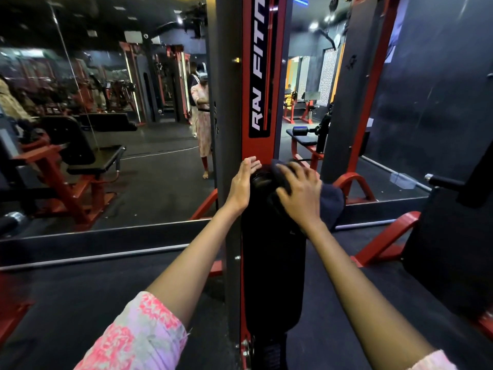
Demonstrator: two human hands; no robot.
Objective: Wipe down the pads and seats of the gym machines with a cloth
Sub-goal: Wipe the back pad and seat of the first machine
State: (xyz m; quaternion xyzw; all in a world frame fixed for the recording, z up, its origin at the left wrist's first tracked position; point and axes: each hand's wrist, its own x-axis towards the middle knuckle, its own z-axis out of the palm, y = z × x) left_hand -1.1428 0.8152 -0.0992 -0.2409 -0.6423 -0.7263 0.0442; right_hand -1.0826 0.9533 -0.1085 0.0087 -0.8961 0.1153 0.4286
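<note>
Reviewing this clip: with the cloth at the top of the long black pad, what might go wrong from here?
1. The right hand presses the dark cloth only at the top of the black pad; the lower length may get skipped.
2. Much of the cloth hangs loose off the pad's right side and could slip from under the fingers.
3. The left hand lies flat between the pad's edge and the red upright, where it might get pinched if the pad shifts.

Just beyond both grips the red upright post (256,102) blocks the way forward, the mirror wall (106,129) closes off the far left, and open floor (333,263) lies right of the right grip (300,193) before the neighbouring black pad (448,249).
</note>
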